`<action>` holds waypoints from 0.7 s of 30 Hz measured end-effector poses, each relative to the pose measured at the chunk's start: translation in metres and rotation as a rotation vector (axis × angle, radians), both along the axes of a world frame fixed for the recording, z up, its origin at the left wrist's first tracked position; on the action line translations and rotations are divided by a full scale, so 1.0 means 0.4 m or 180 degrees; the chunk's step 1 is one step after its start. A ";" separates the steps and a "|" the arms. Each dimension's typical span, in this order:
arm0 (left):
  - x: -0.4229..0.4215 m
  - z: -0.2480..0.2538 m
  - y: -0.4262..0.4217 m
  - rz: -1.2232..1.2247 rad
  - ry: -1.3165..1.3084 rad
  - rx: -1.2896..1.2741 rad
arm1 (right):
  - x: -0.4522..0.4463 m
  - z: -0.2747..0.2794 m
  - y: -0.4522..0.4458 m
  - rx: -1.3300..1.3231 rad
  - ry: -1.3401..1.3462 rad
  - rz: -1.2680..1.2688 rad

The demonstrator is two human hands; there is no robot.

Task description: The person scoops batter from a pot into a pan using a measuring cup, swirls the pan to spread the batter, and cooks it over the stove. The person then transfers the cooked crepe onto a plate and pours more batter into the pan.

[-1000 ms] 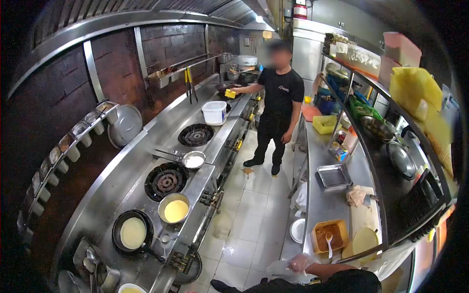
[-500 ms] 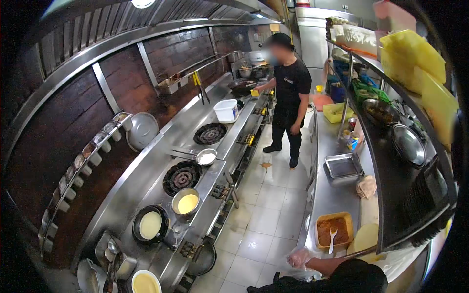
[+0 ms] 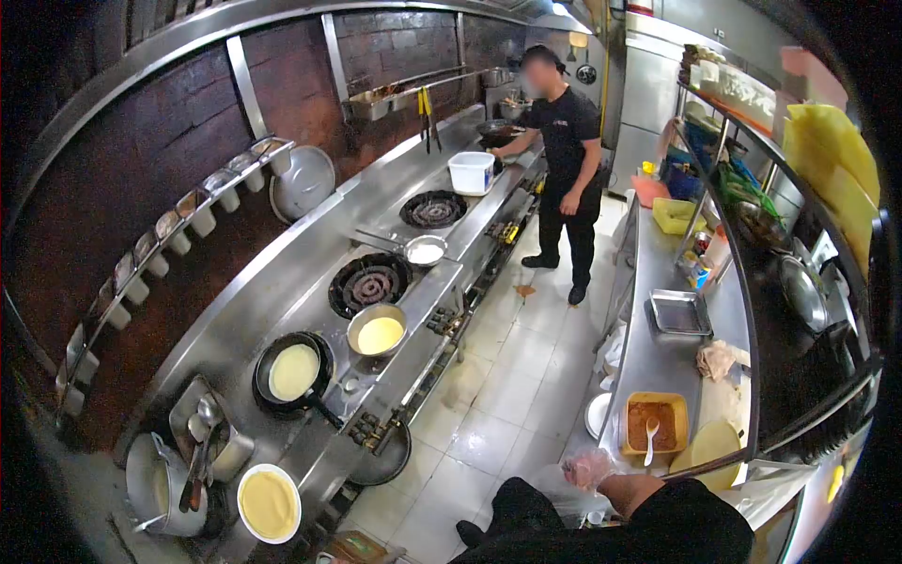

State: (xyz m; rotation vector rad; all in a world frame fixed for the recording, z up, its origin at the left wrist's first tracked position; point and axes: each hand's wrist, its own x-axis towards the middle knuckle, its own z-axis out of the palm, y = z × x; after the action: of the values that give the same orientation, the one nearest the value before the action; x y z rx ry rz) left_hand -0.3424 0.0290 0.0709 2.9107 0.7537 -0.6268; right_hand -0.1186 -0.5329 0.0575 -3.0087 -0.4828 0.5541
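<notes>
My right hand [image 3: 587,467] is low in the view, right of centre, wrapped in clear loose plastic like a thin glove. Its fingers are blurred under the plastic, so whether it holds anything is unclear. Near it, on the counter, an orange-yellow tub [image 3: 657,422] holds brown paste with a white spoon [image 3: 650,439] in it. My left hand is out of view. On the stove across the aisle, a black pan [image 3: 293,371] contains a pale yellow round layer. Beside it are a metal bowl of yellow liquid [image 3: 380,332] and a white-rimmed container [image 3: 269,503] with a yellow surface.
A person in black [image 3: 567,160] stands in the aisle, one arm reaching over the far stove. A white tub [image 3: 472,174] and a strainer of white stuff [image 3: 426,250] sit on the range. A metal tray [image 3: 680,312] lies on the right counter, under a dark shelf.
The view has swung left, so the stove items appear further right and the white-rimmed container is now fully visible. The co-worker's yellow object no longer shows. My right hand stays near the paste tub.
</notes>
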 end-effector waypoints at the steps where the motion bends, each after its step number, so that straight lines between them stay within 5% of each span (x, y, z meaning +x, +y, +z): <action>1: -0.007 -0.010 0.001 0.0008 -0.0067 -0.0043 | -0.002 -0.045 -0.017 -0.0060 0.0001 -0.0003; 7: -0.008 -0.051 0.023 -0.0063 -0.0172 0.0169 | 0.027 -0.128 -0.042 -0.0295 0.0159 0.0099; 12: 0.041 0.109 -0.045 0.0171 -0.0088 -0.0155 | 0.030 -0.100 -0.037 -0.0130 0.0067 0.0161; 14: 0.001 -0.023 0.016 -0.0054 -0.0188 0.0088 | 0.018 -0.191 -0.073 0.0129 -0.0021 0.0190; 16: -0.057 -0.166 0.071 -0.0276 -0.0253 0.0298 | 0.028 -0.376 -0.156 0.1357 0.0739 -0.0515; 18: -0.083 -0.193 0.082 -0.0089 -0.0370 0.0040 | 0.016 -0.363 -0.166 0.1264 0.0680 -0.0489; 21: -0.051 -0.172 0.079 0.0102 -0.0435 -0.0075 | 0.009 -0.212 -0.088 -0.0190 -0.0330 0.0375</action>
State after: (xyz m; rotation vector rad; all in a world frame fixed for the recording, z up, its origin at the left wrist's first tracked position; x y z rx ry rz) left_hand -0.3628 0.0606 0.0022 2.8779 0.7692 -0.4257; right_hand -0.1152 -0.5682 -0.0271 -3.0930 -0.6652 0.4277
